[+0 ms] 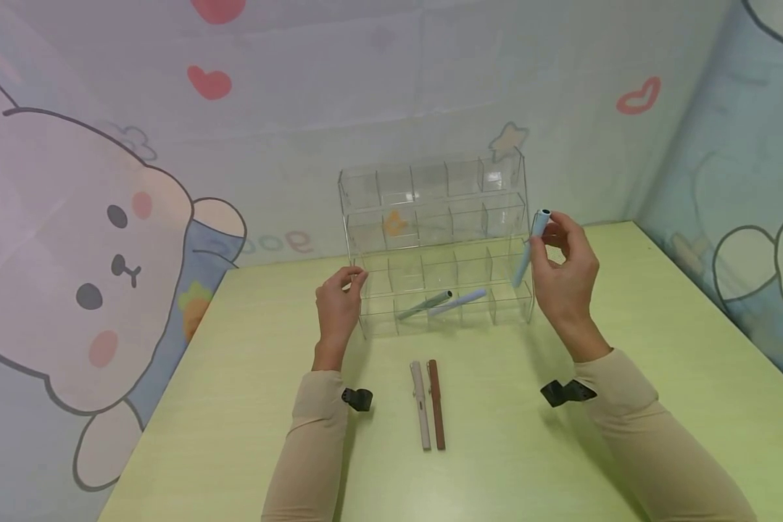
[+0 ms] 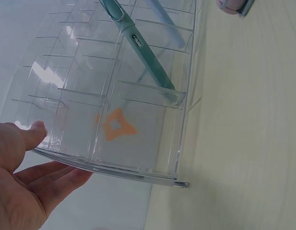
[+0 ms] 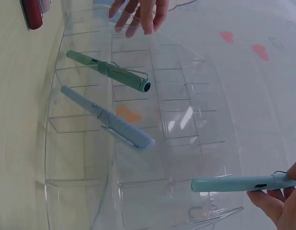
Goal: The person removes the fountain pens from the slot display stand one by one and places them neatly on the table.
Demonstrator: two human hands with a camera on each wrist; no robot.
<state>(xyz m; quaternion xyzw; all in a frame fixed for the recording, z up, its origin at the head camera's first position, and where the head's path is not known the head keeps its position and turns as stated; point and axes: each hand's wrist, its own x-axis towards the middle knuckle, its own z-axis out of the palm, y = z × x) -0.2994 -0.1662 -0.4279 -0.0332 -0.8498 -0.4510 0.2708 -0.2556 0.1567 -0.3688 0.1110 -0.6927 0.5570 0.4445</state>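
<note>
A clear tiered acrylic display rack stands on the table, its rows divided into compartments. My left hand holds the rack's left side edge, thumb on one face and fingers on the other in the left wrist view. At the rack's right side, my right hand pinches a light blue fountain pen near its capped end. That pen slants, with the cap up and the other end down by the right-hand compartments. A green fountain pen and a lavender-blue fountain pen lean in the lowest row.
On the table in front of the rack lie a grey-beige pen and a brown pen, side by side. A printed cloth backdrop hangs close behind the rack. Dark wrist cameras sit at both cuffs.
</note>
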